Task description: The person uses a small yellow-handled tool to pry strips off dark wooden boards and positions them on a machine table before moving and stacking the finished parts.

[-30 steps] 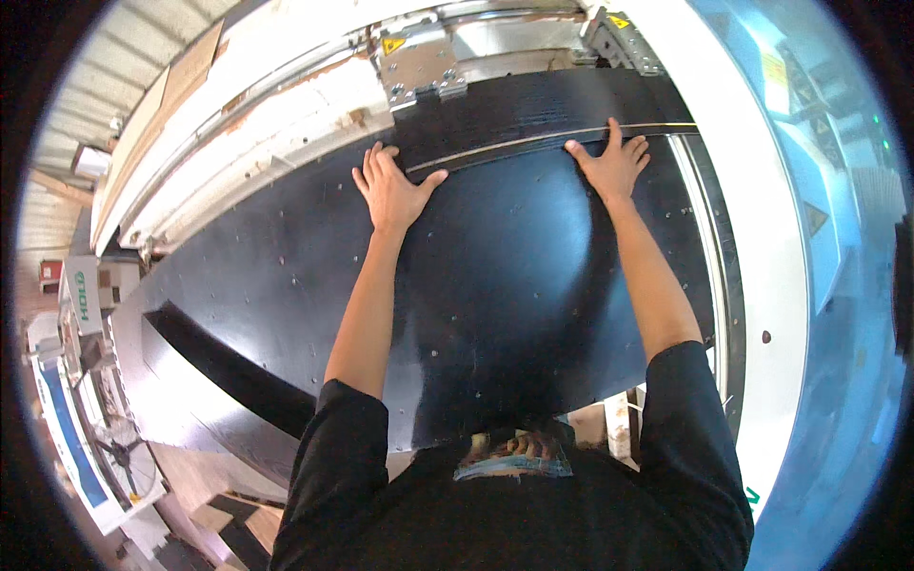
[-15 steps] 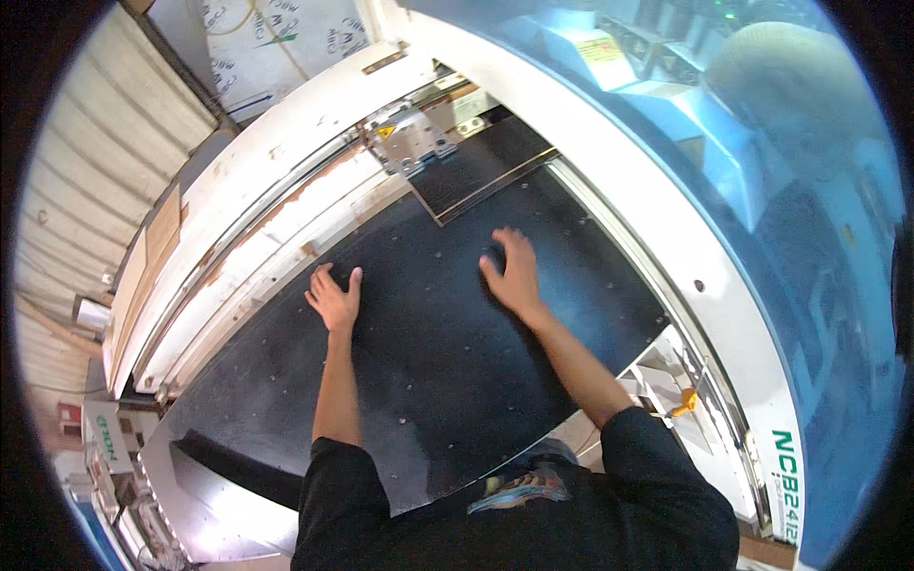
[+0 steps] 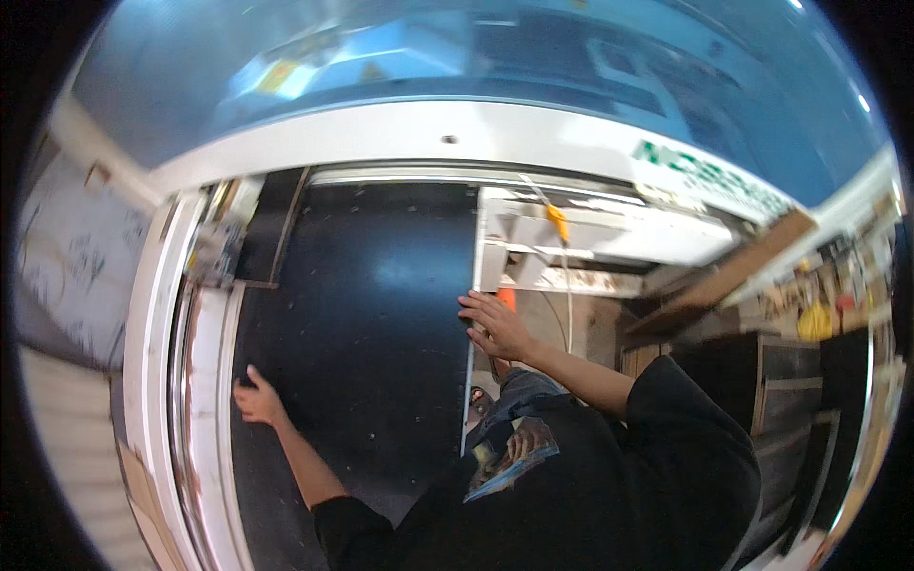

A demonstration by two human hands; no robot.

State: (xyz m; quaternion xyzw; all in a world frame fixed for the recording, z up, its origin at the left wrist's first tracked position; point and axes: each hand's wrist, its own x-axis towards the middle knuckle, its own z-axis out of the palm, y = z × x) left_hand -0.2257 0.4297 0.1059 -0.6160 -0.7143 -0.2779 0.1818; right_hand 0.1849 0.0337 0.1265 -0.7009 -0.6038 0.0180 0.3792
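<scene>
A wide black panel (image 3: 357, 305), dotted with small studs or holes, lies flat in front of me as the machine's bed. My left hand (image 3: 259, 400) is at its left side, fingers apart, near the pale rail (image 3: 225, 409), with nothing in it. At the panel's right edge is my right hand (image 3: 497, 325), fingers stretched out over the rim; whether it presses on the panel I cannot tell. A smaller dark panel with a brown edge (image 3: 265, 233) sits at the far left corner, beside a metal clamp block (image 3: 217, 252).
A white machine beam (image 3: 381, 128) crosses the far side, under a blue see-through cover (image 3: 533, 57). Right of the panel, an orange-yellow connector (image 3: 558, 224) hangs with a cable over a gap. A brown board (image 3: 724, 271) slants beyond it; dark stacked panels (image 3: 790, 400) stand at right.
My view has swung to the right. My right hand has gone from above the middle of the black panel to its right edge. My left hand stays near the left rail.
</scene>
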